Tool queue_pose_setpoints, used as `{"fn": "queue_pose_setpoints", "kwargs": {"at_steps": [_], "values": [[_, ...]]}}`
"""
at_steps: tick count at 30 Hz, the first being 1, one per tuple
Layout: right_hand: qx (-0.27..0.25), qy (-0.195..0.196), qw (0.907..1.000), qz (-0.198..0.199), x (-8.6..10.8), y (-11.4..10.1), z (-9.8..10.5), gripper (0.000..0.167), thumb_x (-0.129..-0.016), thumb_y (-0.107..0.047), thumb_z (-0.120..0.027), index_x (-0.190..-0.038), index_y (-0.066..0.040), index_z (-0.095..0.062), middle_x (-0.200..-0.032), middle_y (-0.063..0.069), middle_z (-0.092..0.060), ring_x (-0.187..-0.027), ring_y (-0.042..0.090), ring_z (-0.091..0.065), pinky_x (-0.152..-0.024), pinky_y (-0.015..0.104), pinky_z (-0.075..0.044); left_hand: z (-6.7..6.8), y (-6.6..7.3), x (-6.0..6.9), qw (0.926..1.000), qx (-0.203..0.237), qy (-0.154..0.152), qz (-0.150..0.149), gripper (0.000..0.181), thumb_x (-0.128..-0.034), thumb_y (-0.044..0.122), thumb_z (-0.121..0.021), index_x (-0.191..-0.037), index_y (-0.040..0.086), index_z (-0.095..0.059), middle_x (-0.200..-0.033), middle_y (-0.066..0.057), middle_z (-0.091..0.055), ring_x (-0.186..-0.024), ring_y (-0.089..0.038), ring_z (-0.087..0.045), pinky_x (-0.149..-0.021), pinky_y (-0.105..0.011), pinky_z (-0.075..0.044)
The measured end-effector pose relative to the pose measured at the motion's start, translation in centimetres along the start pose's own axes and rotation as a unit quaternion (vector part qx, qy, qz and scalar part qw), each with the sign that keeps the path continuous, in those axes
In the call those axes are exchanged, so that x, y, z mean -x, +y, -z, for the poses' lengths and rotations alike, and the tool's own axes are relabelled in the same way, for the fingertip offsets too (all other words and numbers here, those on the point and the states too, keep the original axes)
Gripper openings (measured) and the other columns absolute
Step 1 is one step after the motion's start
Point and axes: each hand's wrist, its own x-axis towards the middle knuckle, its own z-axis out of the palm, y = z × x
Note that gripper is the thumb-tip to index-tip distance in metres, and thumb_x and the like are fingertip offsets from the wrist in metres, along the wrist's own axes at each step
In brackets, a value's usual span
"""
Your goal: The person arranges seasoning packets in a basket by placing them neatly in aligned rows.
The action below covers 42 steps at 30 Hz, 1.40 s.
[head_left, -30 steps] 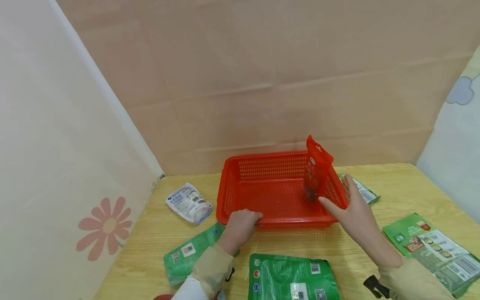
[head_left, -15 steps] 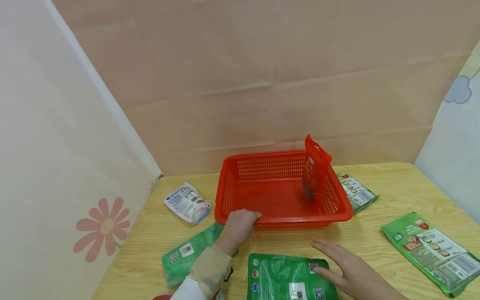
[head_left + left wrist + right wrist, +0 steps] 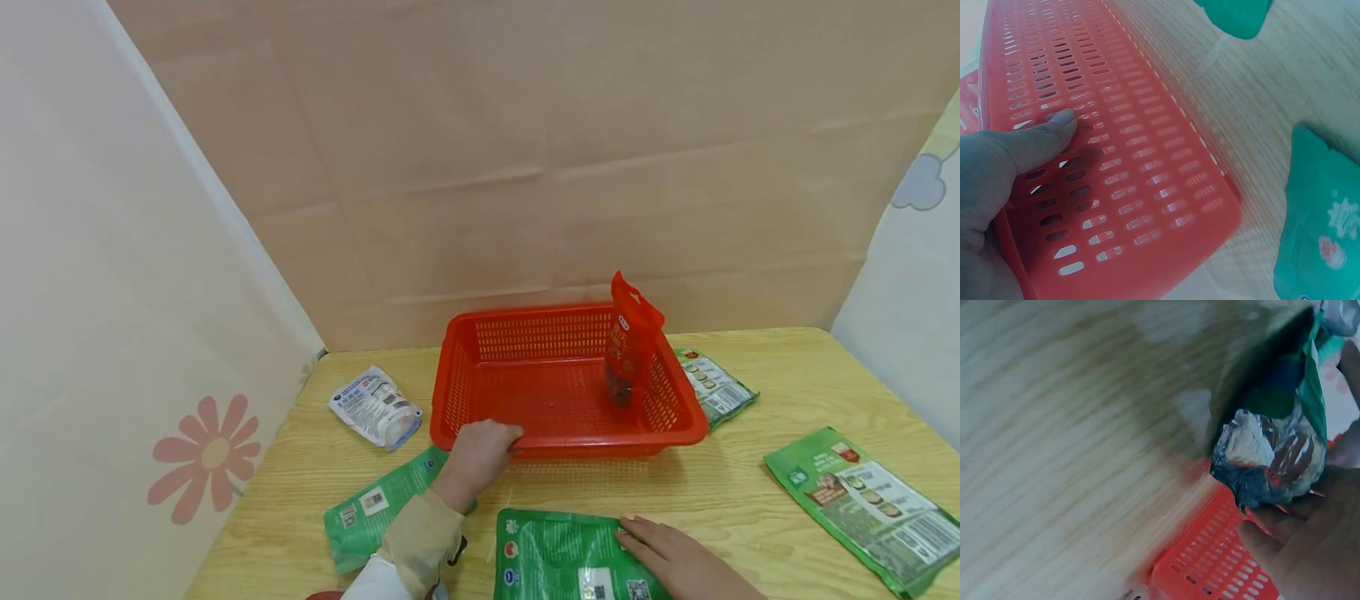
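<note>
My left hand (image 3: pixel 480 458) grips the front rim of a red plastic basket (image 3: pixel 540 442). In the left wrist view its thumb (image 3: pixel 1047 140) lies against the slotted wall, while the other fingers are mostly hidden. A red snack pouch (image 3: pixel 628 350) stands tilted in the basket's right end. Over the upper right corner of a green pouch (image 3: pixel 562 546) lies my right hand (image 3: pixel 678 560), its fingers fairly straight and touching the pouch. From the right wrist the pouch's crinkled silvery and brown end (image 3: pixel 1272 450) shows beside the fingertips (image 3: pixel 1257 540).
Left of the basket lies a white pouch (image 3: pixel 377 407), with a lighter green pouch (image 3: pixel 382 500) partly under my left arm. Two green packets sit on the right, one behind the basket (image 3: pixel 716 387) and one nearer (image 3: pixel 862 504). A wall (image 3: pixel 465 167) closes off the table's back.
My right hand has left the basket's right side, come toward me and down onto the green pouch, its thumb and forefinger drawing closer together. The left hand stays on the rim.
</note>
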Motion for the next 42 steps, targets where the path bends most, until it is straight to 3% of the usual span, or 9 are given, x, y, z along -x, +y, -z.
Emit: {"fn": "queue_pose_setpoints", "kwargs": {"at_steps": [6, 9, 12, 15, 17, 19, 31, 37, 42], "values": [[0.085, -0.002, 0.9958, -0.034, -0.2, -1.7, 0.0, 0.076, -0.083, -0.071, -0.05, -0.126, -0.009, -0.057, -0.126, 0.009, -0.062, -0.11, 0.023, -0.059, -0.093, 0.025, -0.048, 0.1, 0.0, 0.0, 1.0, -0.004, 0.006, -0.002, 0.019, -0.0828, 0.016, -0.073, -0.069, 0.02, -0.061, -0.064, 0.006, -0.066, -0.055, -0.007, -0.057, -0.047, -0.019, -0.038], [0.111, 0.005, 0.9925, -0.051, -0.4, -2.6, 0.0, 0.08, -0.082, -0.076, -0.044, -0.122, -0.009, -0.06, -0.125, 0.007, -0.063, -0.11, 0.023, -0.059, -0.116, 0.012, -0.013, 0.1, 0.0, 0.0, 1.0, -0.003, 0.007, -0.004, 0.02, -0.0825, 0.015, -0.073, -0.068, 0.02, -0.061, -0.063, 0.006, -0.065, -0.054, -0.007, -0.056, -0.047, -0.019, -0.037], [0.127, 0.026, 0.9902, -0.053, -0.5, -3.0, -0.1, 0.081, -0.082, -0.077, -0.041, -0.119, -0.008, -0.061, -0.124, 0.006, -0.064, -0.11, 0.023, -0.059, -0.107, 0.01, 0.025, 0.1, 0.0, 0.0, 1.0, -0.003, 0.007, -0.004, 0.02, -0.0819, 0.015, -0.073, -0.068, 0.02, -0.06, -0.062, 0.006, -0.064, -0.054, -0.006, -0.055, -0.047, -0.018, -0.037], [0.14, 0.04, 0.9884, -0.042, -0.6, -3.1, -0.1, 0.077, -0.082, -0.075, -0.044, -0.12, -0.009, -0.061, -0.122, 0.006, -0.065, -0.108, 0.022, -0.059, -0.116, 0.013, -0.014, 0.1, 0.0, -0.1, 1.0, -0.002, 0.003, -0.002, 0.02, -0.0824, 0.016, -0.073, -0.068, 0.021, -0.06, -0.063, 0.007, -0.065, -0.054, -0.006, -0.055, -0.048, -0.018, -0.037], [0.14, 0.029, 0.9891, -0.037, -0.7, -3.1, -0.1, 0.075, -0.083, -0.074, -0.044, -0.123, -0.012, -0.059, -0.123, 0.006, -0.065, -0.108, 0.022, -0.06, -0.102, 0.02, -0.041, 0.1, 0.0, -0.1, 1.0, -0.002, 0.0, 0.0, 0.02, -0.0828, 0.017, -0.073, -0.068, 0.021, -0.06, -0.063, 0.007, -0.065, -0.054, -0.006, -0.055, -0.048, -0.018, -0.037], [0.137, 0.023, 0.9899, -0.028, -0.7, -2.9, -0.1, 0.074, -0.083, -0.073, -0.045, -0.126, -0.015, -0.057, -0.122, 0.007, -0.065, -0.107, 0.023, -0.062, -0.081, 0.028, -0.053, 0.1, 0.0, -0.1, 1.0, -0.002, 0.0, -0.001, 0.019, -0.0828, 0.018, -0.073, -0.069, 0.021, -0.06, -0.063, 0.007, -0.065, -0.054, -0.006, -0.055, -0.048, -0.018, -0.037], [0.055, 0.025, 0.9981, 0.012, -0.7, -1.1, -0.2, 0.07, -0.083, -0.069, -0.053, -0.132, -0.019, -0.053, -0.12, 0.014, -0.063, -0.101, 0.028, -0.061, -0.075, 0.029, -0.053, 0.1, 0.1, 0.0, 1.0, 0.005, -0.006, 0.002, 0.019, -0.0838, 0.016, -0.072, -0.069, 0.02, -0.061, -0.062, 0.006, -0.063, -0.053, -0.005, -0.05, -0.048, -0.017, -0.035], [-0.031, -0.079, 0.9959, -0.03, -0.9, -0.5, 0.3, 0.071, -0.085, -0.068, -0.05, -0.138, -0.021, -0.05, -0.128, 0.017, -0.057, -0.111, 0.03, -0.056, -0.081, 0.031, -0.054, 0.1, 0.1, 0.0, 0.9999, 0.008, -0.011, 0.006, 0.018, -0.0844, 0.017, -0.071, -0.069, 0.02, -0.061, -0.062, 0.007, -0.062, -0.052, -0.004, -0.048, -0.048, -0.017, -0.035], [-0.139, -0.18, 0.9675, -0.11, -1.3, -0.5, 1.3, 0.067, -0.085, -0.065, -0.053, -0.141, -0.029, -0.046, -0.137, 0.018, -0.05, -0.12, 0.036, -0.049, -0.085, 0.037, -0.054, 0.2, 0.1, 0.0, 1.0, 0.005, -0.007, 0.005, 0.019, -0.0839, 0.015, -0.072, -0.069, 0.02, -0.061, -0.062, 0.007, -0.063, -0.052, -0.004, -0.05, -0.048, -0.017, -0.036]]}}
